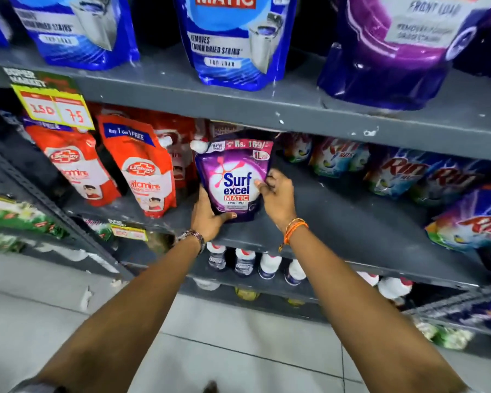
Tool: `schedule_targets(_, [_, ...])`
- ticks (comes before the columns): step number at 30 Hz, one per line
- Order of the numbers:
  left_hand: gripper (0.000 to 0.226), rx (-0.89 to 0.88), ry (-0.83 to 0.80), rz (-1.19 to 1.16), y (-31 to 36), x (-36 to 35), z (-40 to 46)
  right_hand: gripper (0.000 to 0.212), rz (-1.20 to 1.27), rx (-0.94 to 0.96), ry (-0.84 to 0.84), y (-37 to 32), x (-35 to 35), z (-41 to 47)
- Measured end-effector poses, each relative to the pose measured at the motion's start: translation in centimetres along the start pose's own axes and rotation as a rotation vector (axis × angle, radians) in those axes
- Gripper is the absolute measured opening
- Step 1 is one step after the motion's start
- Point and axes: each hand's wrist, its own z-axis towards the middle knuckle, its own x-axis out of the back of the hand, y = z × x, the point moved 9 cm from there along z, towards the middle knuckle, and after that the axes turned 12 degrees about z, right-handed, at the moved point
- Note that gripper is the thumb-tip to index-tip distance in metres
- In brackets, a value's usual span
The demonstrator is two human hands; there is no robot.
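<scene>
A purple Surf Excel Matic detergent pouch [234,171] with a white spout cap stands upright on the grey middle shelf [352,222]. My left hand [209,215] grips its lower left corner, thumb across the bottom front. My right hand [277,194] holds its right edge, fingers curled onto the front of the pouch. Both arms reach forward from the bottom of the view.
Red Lifebuoy refill pouches [146,168] stand just left of the purple pouch. Rin packets [403,171] fill the right of the same shelf. Blue and purple pouches [233,43] sit on the shelf above. White-capped bottles [244,262] line the shelf below. A yellow price tag [54,107] hangs at left.
</scene>
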Motion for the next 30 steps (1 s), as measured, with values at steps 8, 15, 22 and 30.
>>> schedule_targets(8, [0.114,-0.009,-0.111,0.001,2.6,-1.8,-10.3,0.008,0.038,-0.022,0.041,-0.6,5.4,-10.1])
schedule_targets(15, [0.108,0.008,-0.155,-0.22,7.1,-3.2,-24.0,0.015,0.068,0.032,0.051,-6.3,11.8,-23.0])
schedule_targets(22, [0.101,-0.271,-0.13,-0.299,25.0,-2.1,-25.0,0.005,0.014,0.302,0.156,-22.2,22.1,-24.9])
schedule_targets(30, [0.108,-0.476,0.007,-0.145,42.0,-1.2,-18.2,0.032,0.012,0.479,0.289,-36.1,31.5,-18.4])
